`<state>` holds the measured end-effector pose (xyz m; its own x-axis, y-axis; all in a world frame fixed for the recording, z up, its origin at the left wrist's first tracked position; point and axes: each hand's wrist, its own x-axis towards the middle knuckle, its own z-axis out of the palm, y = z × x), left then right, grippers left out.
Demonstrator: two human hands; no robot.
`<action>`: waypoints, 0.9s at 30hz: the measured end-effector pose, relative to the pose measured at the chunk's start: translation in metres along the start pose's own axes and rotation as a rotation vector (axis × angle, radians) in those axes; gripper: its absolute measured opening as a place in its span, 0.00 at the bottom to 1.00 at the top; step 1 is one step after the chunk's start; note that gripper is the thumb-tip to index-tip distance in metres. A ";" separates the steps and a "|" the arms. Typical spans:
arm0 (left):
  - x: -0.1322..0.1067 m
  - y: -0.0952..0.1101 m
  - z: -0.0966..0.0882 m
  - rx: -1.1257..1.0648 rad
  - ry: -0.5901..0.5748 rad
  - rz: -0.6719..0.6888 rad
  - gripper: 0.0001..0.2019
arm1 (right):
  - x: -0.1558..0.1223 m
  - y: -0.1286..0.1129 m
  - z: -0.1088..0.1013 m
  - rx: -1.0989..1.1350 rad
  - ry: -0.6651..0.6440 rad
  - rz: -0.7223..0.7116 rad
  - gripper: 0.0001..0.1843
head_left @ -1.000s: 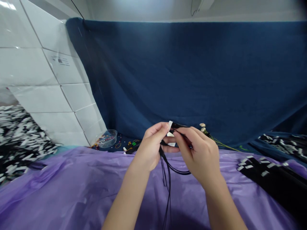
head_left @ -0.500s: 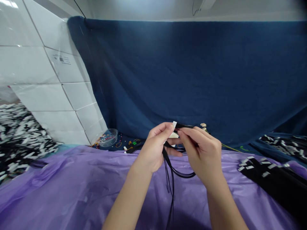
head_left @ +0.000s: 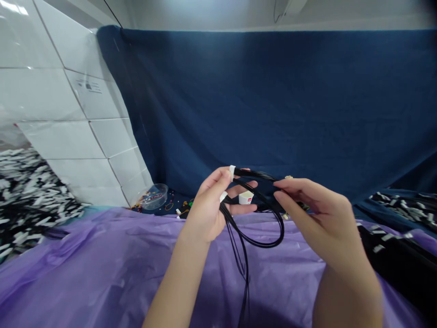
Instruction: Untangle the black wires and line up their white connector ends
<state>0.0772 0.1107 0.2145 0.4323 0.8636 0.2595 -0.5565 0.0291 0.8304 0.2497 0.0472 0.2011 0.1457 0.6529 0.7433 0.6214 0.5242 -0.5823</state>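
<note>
My left hand point(head_left: 211, 207) pinches a bundle of thin black cords point(head_left: 262, 239) at its white-tagged end point(head_left: 232, 172), held up over the purple sheet point(head_left: 102, 269). The cords loop down and to the right, and loose ends hang toward my lap. My right hand point(head_left: 317, 214) grips the same cords at the right side of the loop, fingers pinched on them. A small white cup point(head_left: 246, 197) shows behind the loop, between the hands.
A clear plastic bowl point(head_left: 152, 197) with small coloured bits stands by the tiled wall point(head_left: 68, 118). Heaps of black cords with white tags lie at the left point(head_left: 30, 200) and right point(head_left: 392, 241). A dark blue cloth point(head_left: 273, 105) hangs behind.
My right hand has pulled away to the right, drawing the cords out into a wider loop. The left hand stayed at the tagged end and rose slightly.
</note>
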 end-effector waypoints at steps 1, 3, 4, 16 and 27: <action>0.000 0.001 -0.001 -0.017 0.000 0.011 0.07 | 0.000 0.002 -0.002 -0.005 -0.014 -0.007 0.09; 0.000 0.003 -0.002 -0.047 0.003 0.023 0.07 | 0.001 0.005 -0.002 -0.035 0.009 -0.021 0.13; 0.000 0.003 -0.003 -0.057 0.008 0.025 0.07 | 0.001 0.006 0.000 -0.077 0.049 -0.033 0.14; 0.005 -0.003 -0.003 -0.088 0.132 0.130 0.09 | -0.002 -0.005 0.027 -0.257 -0.189 0.022 0.17; 0.004 -0.005 -0.003 -0.065 0.076 0.179 0.09 | -0.002 -0.013 0.050 0.080 -0.243 -0.043 0.08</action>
<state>0.0794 0.1154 0.2093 0.2694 0.8932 0.3600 -0.6649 -0.0979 0.7405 0.2031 0.0665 0.1906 -0.0754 0.7361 0.6727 0.5587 0.5900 -0.5830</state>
